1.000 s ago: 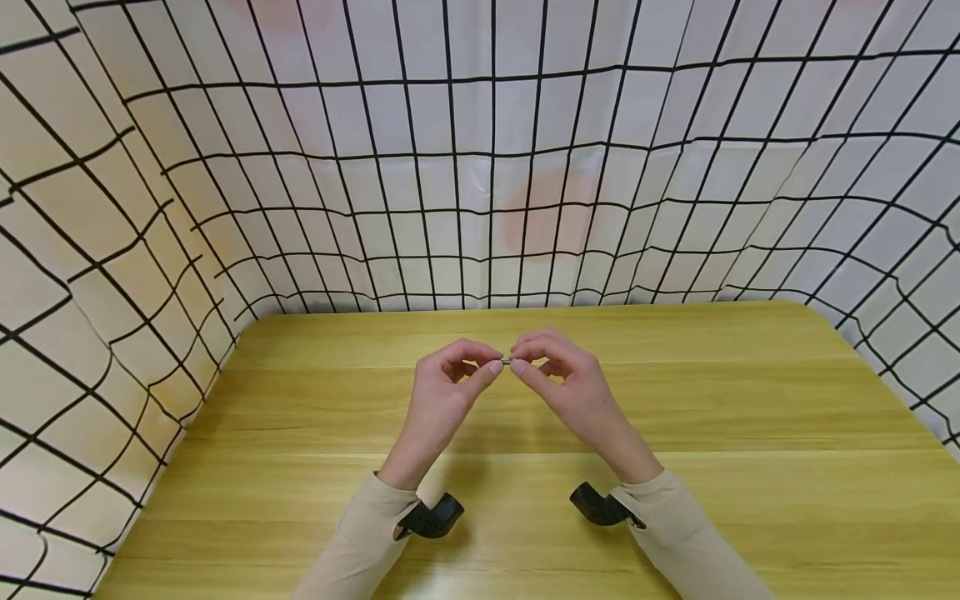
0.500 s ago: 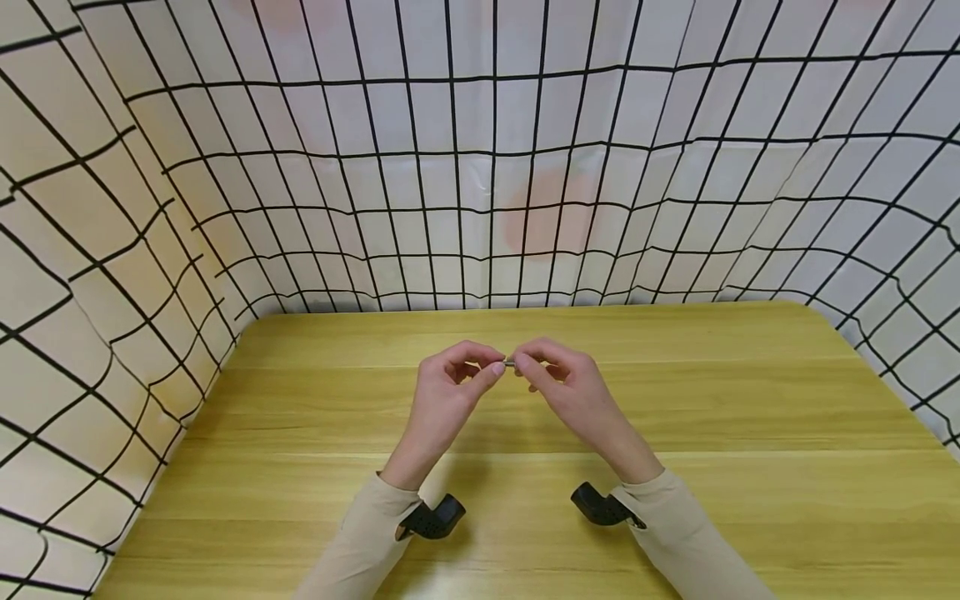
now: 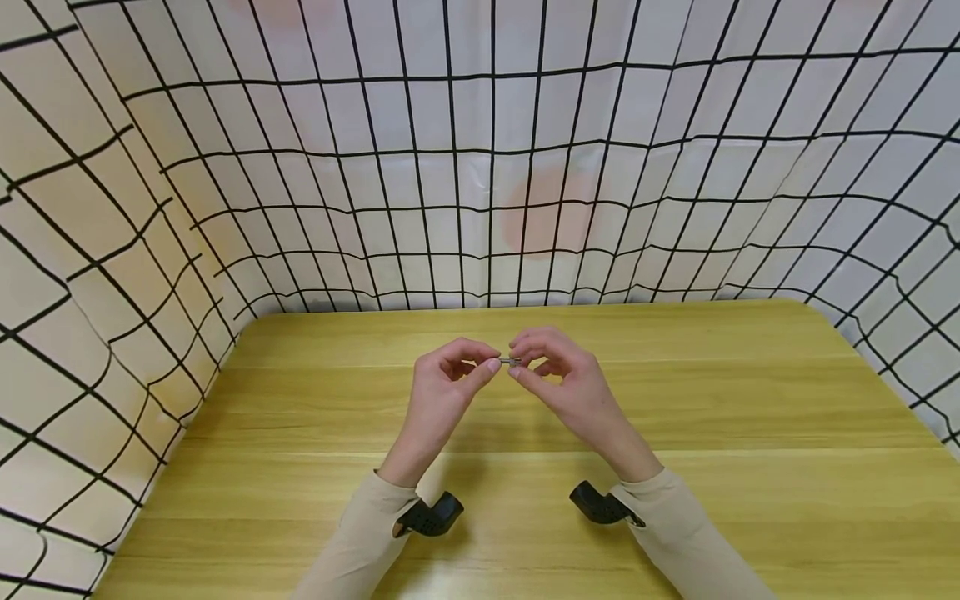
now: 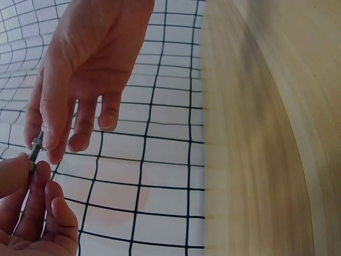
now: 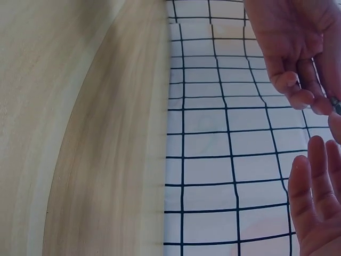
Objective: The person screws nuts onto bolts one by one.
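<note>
In the head view my left hand [image 3: 442, 387] pinches one end of a small metal bolt [image 3: 506, 361] between thumb and fingertips. The bolt lies roughly level above the table. Around its free end my right hand [image 3: 566, 383] has thumb and forefinger parted, one on either side. The left wrist view shows the threaded bolt [image 4: 34, 153] with a nut [image 4: 37, 142] on it, close to the right thumb. Whether a right fingertip touches the nut, I cannot tell. In the right wrist view the bolt's end [image 5: 338, 108] sits at the image edge, partly hidden by fingers.
Below the hands is a wooden table [image 3: 712, 400]. White sheeting with a black grid [image 3: 465, 183] rises behind it and on both sides. Each beige sleeve carries a black wrist camera, the left one [image 3: 431, 514] and the right one [image 3: 603, 504].
Half a second ago the right thumb and fingers were closed together at the bolt's free end; now they have parted and more of the bolt shows. The left hand has hardly moved.
</note>
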Available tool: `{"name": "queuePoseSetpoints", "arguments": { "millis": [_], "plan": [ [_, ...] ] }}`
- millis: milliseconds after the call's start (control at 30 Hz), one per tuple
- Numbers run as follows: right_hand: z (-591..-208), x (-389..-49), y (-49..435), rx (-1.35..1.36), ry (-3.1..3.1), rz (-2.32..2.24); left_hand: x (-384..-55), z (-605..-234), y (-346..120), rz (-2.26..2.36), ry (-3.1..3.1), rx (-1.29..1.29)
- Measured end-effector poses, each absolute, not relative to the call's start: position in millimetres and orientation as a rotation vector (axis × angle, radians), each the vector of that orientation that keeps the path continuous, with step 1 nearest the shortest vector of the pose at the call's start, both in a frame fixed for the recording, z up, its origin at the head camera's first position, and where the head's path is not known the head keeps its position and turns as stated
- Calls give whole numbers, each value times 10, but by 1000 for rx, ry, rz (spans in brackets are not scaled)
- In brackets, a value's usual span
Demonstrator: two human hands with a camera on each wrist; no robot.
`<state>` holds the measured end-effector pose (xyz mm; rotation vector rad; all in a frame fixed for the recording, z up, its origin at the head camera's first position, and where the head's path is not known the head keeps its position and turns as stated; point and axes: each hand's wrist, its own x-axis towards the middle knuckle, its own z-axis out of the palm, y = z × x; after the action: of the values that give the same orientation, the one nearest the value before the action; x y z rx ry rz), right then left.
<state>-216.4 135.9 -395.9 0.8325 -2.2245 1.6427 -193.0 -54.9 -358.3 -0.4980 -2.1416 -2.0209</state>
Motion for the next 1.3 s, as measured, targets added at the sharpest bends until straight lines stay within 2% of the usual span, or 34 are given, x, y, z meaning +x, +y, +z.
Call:
{"name": "queuePoseSetpoints", "arguments": {
  "millis": [167,433,633,900,1133,1300],
  "plan": [
    [-3934,-2152,1342,794,-2244,1652,-1934,-3588,-549,-2020,-2138,-509],
    [-3643,-1966,1260,701,-2316,1685,-1943,-3591,-550,-2001,-2144,-520],
    [-3680,-1995,1276,699,-2322,1719,-1941,-3585,-540,-1997,-2153,-531],
    [-3922,-2144,1341,679,-2357,1736,-1931,-3582,-529,-1982,-2170,-531],
    [-3900,-2143,1344,678,-2334,1718,-1935,-3585,-543,-1977,-2149,-524],
    [-3775,-2070,1298,778,-2286,1609,-1933,-3575,-555,-1951,-2155,-515]
  ]
}}
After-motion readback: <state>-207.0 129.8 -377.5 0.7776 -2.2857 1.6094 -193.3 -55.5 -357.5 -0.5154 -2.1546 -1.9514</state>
